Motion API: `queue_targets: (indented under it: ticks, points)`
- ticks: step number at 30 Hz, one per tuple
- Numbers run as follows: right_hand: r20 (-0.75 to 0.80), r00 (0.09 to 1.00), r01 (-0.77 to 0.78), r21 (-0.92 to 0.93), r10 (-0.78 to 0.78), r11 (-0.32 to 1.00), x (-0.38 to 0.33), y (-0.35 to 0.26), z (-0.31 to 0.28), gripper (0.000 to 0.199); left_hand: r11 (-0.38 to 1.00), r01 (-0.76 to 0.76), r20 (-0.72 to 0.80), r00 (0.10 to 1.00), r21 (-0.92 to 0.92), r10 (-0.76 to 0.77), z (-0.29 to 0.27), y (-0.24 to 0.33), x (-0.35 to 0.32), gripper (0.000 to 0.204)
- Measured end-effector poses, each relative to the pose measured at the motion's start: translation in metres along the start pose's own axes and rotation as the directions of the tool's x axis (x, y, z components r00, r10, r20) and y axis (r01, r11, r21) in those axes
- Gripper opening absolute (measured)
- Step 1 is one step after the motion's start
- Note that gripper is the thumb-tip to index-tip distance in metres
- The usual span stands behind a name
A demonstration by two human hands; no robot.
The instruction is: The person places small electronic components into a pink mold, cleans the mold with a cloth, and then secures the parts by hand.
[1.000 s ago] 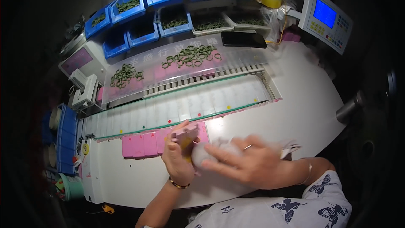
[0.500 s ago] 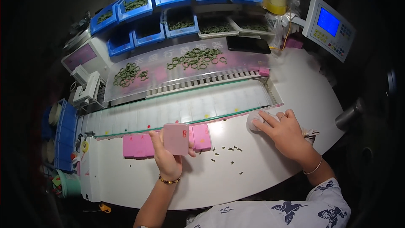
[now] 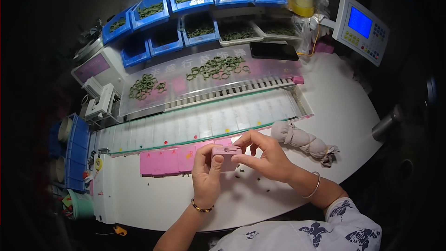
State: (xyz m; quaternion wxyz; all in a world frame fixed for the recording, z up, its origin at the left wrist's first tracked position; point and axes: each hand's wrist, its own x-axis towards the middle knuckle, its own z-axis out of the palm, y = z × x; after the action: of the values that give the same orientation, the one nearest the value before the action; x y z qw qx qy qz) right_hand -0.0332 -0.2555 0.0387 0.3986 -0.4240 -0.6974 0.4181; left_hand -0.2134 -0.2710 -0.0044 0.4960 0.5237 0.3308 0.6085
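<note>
A pink rubber mould (image 3: 227,163) is held up over the front of the table, its narrow edge with a small round hole facing up. My left hand (image 3: 207,176) grips it from the left, thumb on the near face. At its right side, the thumb and fingers of my right hand (image 3: 270,160) are closed on the corner. Behind and left of my hands lies a row of similar pink moulds (image 3: 159,162), partly hidden. A knotted grey-white cloth bundle (image 3: 304,142) rests on the table beyond my right forearm.
Small green bits (image 3: 259,179) are scattered near my hands. Beyond lies a long pale panel (image 3: 186,123) with a green edge. Green rings (image 3: 218,67) sit on a translucent sheet, near a black phone (image 3: 274,51). Blue bins (image 3: 191,1) stand behind; a control screen (image 3: 361,28) at right.
My right hand has let go of the cloth bundle and moved left onto the mould. My left hand has shifted right and tipped the mould so its edge faces up.
</note>
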Motion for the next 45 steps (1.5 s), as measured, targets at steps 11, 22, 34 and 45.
queue_targets:
  ticks: [11,22,34,45]
  points:
    - [-0.096,0.995,0.009,0.159,0.006,0.987,0.028,0.019,0.012,0.022,0.518,-0.385,0.193,0.902,0.764,0.386,-0.008,0.013,0.015,0.051]
    - [0.227,0.967,0.199,-0.377,-0.118,0.905,0.029,0.052,0.009,0.083,0.331,0.104,-0.157,0.978,0.938,0.139,-0.139,-0.027,0.088,0.041]
    - [0.064,0.959,0.281,-0.354,-0.277,0.892,0.023,0.044,-0.007,0.085,0.354,-0.238,0.123,0.940,0.904,0.319,-0.076,-0.014,0.093,0.042]
    - [-0.023,0.979,0.201,-0.047,-0.203,0.978,0.021,0.022,-0.014,0.085,0.933,0.350,0.361,0.884,-0.086,-0.298,0.000,0.000,0.061,0.069]
